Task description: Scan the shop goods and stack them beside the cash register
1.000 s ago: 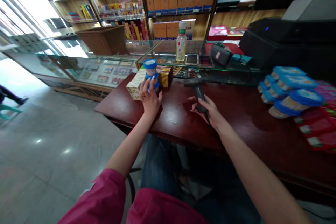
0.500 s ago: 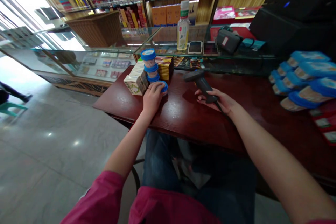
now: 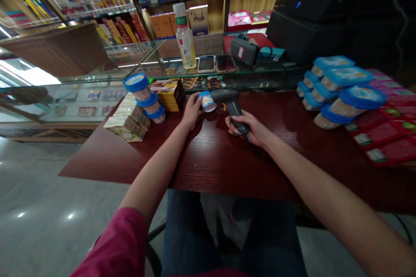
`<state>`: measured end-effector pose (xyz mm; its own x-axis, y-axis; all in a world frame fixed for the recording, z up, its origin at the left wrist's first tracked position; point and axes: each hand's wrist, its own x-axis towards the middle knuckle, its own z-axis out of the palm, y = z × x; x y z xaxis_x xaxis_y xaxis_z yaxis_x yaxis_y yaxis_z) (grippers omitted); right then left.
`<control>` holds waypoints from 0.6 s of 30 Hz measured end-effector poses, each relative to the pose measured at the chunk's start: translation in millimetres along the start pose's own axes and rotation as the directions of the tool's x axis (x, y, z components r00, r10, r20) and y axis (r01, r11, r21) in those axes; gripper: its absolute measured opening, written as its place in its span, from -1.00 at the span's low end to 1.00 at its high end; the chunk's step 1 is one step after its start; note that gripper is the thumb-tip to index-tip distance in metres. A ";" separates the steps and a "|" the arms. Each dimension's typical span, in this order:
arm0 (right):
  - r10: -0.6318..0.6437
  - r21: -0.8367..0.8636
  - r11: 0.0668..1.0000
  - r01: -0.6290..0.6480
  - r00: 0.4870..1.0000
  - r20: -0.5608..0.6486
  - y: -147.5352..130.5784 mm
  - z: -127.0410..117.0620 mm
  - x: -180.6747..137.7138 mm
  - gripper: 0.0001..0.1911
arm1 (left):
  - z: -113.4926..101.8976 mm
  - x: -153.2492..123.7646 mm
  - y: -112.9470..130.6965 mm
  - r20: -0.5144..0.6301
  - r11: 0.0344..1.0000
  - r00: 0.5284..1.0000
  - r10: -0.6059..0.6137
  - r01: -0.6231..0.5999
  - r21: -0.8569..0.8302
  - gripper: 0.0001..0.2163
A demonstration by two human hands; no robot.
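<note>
**Tipped tub (image 3: 208, 103), tight quarters**

Left of the left fingers stands a stack of tubs (image 3: 147, 100); a sideways nudge could topple it. The left hand (image 3: 192, 114), reaching forward, grips the tilted tub at its fingertips; a loose pinch could send it rolling across the counter (image 3: 195, 164). Just right, the right hand's (image 3: 248, 126) fingers wrap a scanner (image 3: 232, 106), its nose pointing left; bumping could knock the tub free.

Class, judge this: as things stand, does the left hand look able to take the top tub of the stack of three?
Probably not straight away: the left hand already holds another tub. Otherwise the way looks free, since nothing covers the top tub.
</note>
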<state>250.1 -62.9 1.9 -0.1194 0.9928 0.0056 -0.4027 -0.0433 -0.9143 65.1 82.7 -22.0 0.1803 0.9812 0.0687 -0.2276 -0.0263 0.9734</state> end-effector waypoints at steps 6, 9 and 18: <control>0.011 0.110 0.994 0.016 0.972 -0.236 -8.4 -3.7 6.7 -0.62 | 3.5 24.7 0.7 0.012 0.948 0.989 -0.150 0.147 -0.283 -0.75; 0.016 0.069 0.998 0.002 0.964 -0.264 -7.4 -0.6 7.6 -0.62 | -0.2 25.5 0.6 0.023 0.924 0.982 -0.190 0.187 -0.334 -0.72; 0.029 -0.066 0.997 -0.047 0.968 -0.251 -1.3 10.1 2.7 -0.64 | 1.1 23.1 3.6 0.111 0.854 0.967 -0.230 0.255 -0.453 -0.71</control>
<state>241.2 -61.3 7.2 0.1009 0.9873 -0.1225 -0.3363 -0.0821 -0.9382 69.4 105.1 -16.6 0.3327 0.9336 -0.1328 -0.5822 0.3141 0.7499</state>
